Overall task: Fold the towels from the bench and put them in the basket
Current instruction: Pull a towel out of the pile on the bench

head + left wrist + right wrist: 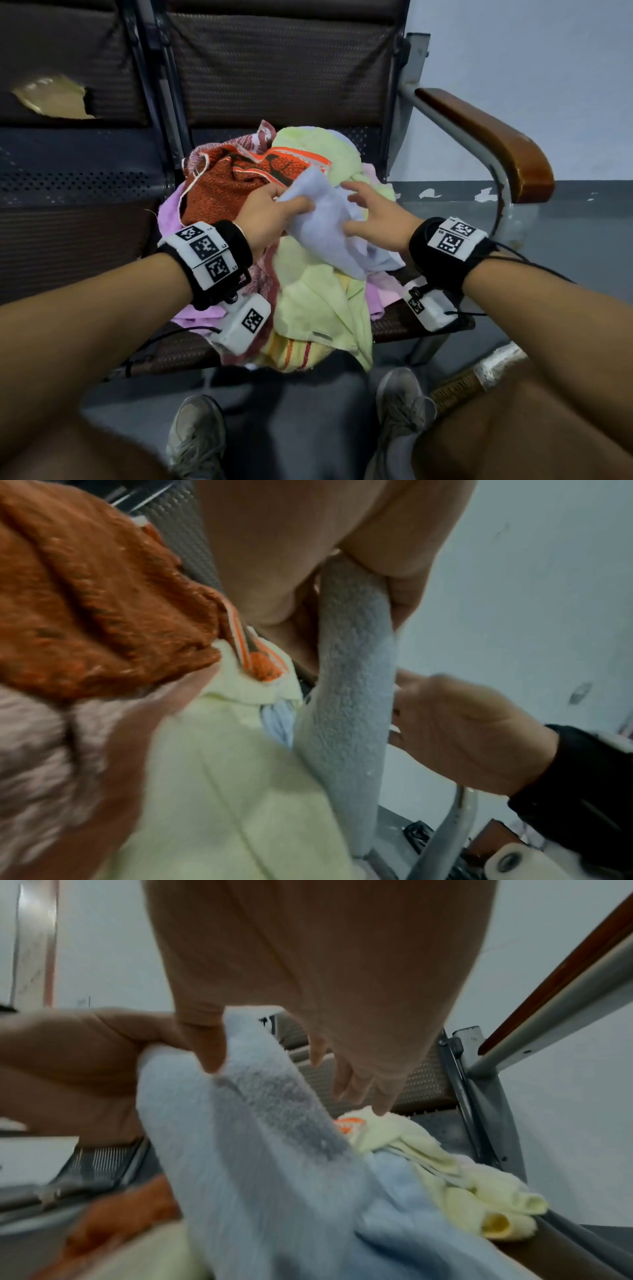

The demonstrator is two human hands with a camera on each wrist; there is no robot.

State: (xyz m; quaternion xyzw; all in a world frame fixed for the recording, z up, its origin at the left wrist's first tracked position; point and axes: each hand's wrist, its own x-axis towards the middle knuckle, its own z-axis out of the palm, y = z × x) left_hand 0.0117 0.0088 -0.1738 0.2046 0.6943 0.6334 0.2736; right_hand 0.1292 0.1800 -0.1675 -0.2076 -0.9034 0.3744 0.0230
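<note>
Here we log the pick-up step: one pale blue terry towel (pixel 325 219) is being drawn off the heap of crumpled towels (pixel 308 301) on the dark perforated metal bench seat, our tabletop (pixel 404 329). Nothing is folded yet. We take a woven rim (pixel 455 387) low at the frame edge, near one shoe, for the basket, but cannot be sure.

Left hand (pixel 270 216): grip pinching the blue towel's upper edge, thumb on top, fingers curled beneath. Right hand (pixel 373 216): fingers spread and fairly straight, lying against the towel's right side, not closed on it.

Relative to the blue towel: the rust-orange patterned towel (pixel 226 181) lies just beside it on the left, the pale yellow-green towel (pixel 322 308) beneath and in front, a pink towel (pixel 178 209) beyond the orange one, at the heap's left edge.

Judgement: next we need the right hand to find a second corner and pinch it, then both hands to lift the towel clear and spread it flat for a first fold. Risk: dragging the yellow-green towel along.

View differences: the left wrist view shows the towel (pixel 352 669) hanging as a taut strip from the pinch, with the right hand (pixel 455 729) touching its side. The right wrist view shows a darker grey patch on the towel (pixel 274 1150), perhaps shadow, and rolled yellow folds (pixel 479 1204) behind it, both unseen from the head camera.
</note>
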